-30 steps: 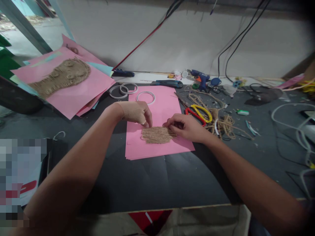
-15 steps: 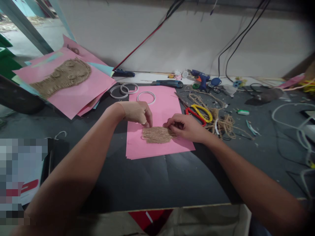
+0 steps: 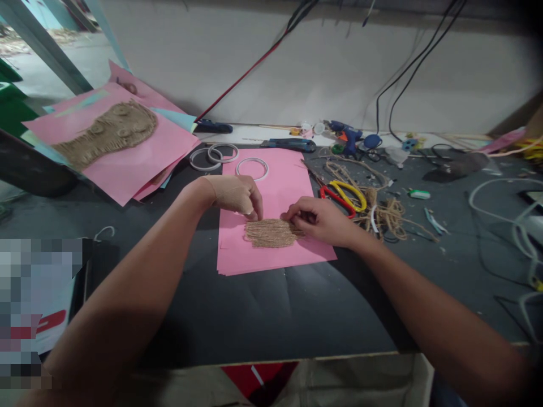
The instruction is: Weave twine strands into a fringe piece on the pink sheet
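A block of tan jute twine, laid in tight side-by-side rows, lies on the pink paper. At its upper left edge, my left hand, wrapped in a beige bandage, has its thumb and fingertips pinched on the twine. My right hand is closed in a pinch at the upper right edge and covers that corner. Loose strand ends poke out at both sides of the block. Just beyond my right hand lie scissors with red and yellow handles.
Tangled twine lies to the right. Silver rings rest at the paper's top, near a utility knife and a blue glue gun. Pink sheets bearing a twine shape are stacked at left.
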A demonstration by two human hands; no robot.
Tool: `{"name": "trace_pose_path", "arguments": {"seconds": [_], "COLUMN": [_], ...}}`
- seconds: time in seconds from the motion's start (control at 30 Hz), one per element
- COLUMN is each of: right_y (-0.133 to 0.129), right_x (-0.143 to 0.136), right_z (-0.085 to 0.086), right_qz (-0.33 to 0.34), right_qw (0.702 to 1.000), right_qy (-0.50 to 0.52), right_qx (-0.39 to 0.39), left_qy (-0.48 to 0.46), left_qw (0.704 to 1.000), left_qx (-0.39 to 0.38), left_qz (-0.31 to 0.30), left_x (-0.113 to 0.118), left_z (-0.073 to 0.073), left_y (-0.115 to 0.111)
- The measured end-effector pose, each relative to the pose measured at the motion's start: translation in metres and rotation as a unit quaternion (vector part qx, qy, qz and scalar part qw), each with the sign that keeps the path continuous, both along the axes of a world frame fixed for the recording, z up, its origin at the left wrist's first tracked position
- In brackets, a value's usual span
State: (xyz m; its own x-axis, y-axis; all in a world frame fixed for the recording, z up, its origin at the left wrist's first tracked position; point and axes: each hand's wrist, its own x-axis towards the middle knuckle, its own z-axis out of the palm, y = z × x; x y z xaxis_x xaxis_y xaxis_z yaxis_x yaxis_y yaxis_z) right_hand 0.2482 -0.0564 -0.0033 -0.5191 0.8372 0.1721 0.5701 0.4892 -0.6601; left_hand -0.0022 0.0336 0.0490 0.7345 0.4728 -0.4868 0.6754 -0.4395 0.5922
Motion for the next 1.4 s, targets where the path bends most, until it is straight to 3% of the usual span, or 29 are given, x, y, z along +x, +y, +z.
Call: {"name": "trace_pose_path", "arguments": {"seconds": [0.17, 0.33, 0.63, 0.7, 0.93, 1.4], "right_y": [0.000, 0.000, -0.002, -0.002, -0.002, -0.003], "right_x": [0.000, 0.000, 0.000, -0.001, -0.011, -0.011], "right_z": [0.000, 0.000, 0.003, 0.003, -0.007, -0.010], "right_qz": [0.001, 0.004, 0.010, -0.006, -0.170, -0.161], "right_qw": [1.000, 1.000, 1.000, 1.000, 0.982, 0.985], "right_qy": [-0.001, 0.002, 0.004, 0.013, 0.072, 0.063], "right_qx": [0.004, 0.009, 0.028, 0.015, -0.034, -0.025], "left_qy": [0.011, 0.004, 0.001, 0.003, 0.003, 0.026], "left_qw": [1.000, 0.997, 0.998, 0.997, 0.997, 0.996], "left_qx": [0.027, 0.073, 0.051, 0.052, 0.052, 0.069], "left_qz": [-0.008, 0.026, 0.046, 0.052, 0.054, 0.057], "left_x": [0.002, 0.005, 0.006, 0.006, 0.007, 0.005], "left_z": [0.001, -0.004, -0.009, -0.010, -0.010, -0.008], "left_y": [-0.002, -0.002, 0.000, 0.000, -0.001, 0.000]}}
